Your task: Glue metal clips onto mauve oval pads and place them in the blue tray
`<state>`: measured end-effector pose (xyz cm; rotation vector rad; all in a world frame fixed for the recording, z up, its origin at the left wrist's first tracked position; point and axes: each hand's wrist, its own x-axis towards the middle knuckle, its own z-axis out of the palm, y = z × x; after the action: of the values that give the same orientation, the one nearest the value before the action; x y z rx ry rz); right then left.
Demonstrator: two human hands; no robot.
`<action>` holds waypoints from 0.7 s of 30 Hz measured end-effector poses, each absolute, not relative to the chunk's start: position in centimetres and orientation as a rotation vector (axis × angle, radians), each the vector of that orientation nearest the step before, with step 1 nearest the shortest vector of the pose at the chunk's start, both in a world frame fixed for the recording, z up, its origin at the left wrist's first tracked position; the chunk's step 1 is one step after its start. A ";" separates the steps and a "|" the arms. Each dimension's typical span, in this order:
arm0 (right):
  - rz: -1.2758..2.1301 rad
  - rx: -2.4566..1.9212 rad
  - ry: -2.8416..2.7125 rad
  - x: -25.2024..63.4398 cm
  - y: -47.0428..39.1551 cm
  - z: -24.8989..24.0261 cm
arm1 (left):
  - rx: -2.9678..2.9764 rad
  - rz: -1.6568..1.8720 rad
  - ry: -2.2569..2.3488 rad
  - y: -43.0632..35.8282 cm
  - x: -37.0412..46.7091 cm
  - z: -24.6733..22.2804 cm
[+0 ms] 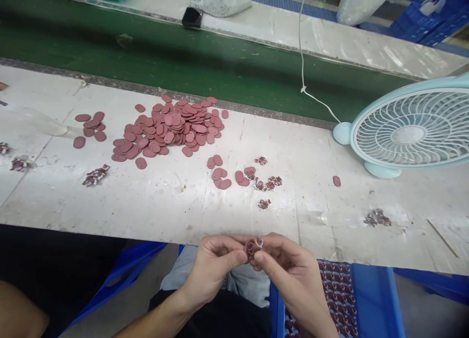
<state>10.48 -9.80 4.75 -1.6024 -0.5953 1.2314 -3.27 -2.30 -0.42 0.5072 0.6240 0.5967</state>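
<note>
At the front edge of the table, my left hand (214,262) and my right hand (291,272) meet, thumbs and fingers pinched together. Between them they hold a small dark red piece (251,249) with a shiny, light-edged part at its right side; the fingers cover much of it. Just beyond lie several small shiny dark red figure-like pieces (271,182), and beside them a few flat red oval pieces (220,178) with tiny holes. Further back on the left, a large heap of the same ovals (172,125) is spread on the white table (157,196).
A pale blue fan (408,133) stands at the right, its cord crossing the green belt (238,54). Clear bottles (340,219) lie on the table. Below, a blue crate (377,299) holds rows of dark red pieces (339,294). Another person's arm (22,308) shows at the left.
</note>
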 end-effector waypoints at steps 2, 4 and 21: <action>1.218 -1.581 -0.585 10.4 -9.7 4.6 | 0.503 0.610 0.626 -2.5 -3.2 -0.4; 1.201 -1.566 -0.581 10.3 -9.6 4.4 | 0.512 0.617 0.628 -2.5 -3.2 -0.4; 0.925 -1.382 -0.292 12.1 -12.0 2.3 | 0.983 0.659 0.711 1.0 -3.0 -0.1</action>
<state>12.10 -12.03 2.27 -1.3817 -0.2916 0.9245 -3.04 1.04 -0.13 0.9834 0.7105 0.6587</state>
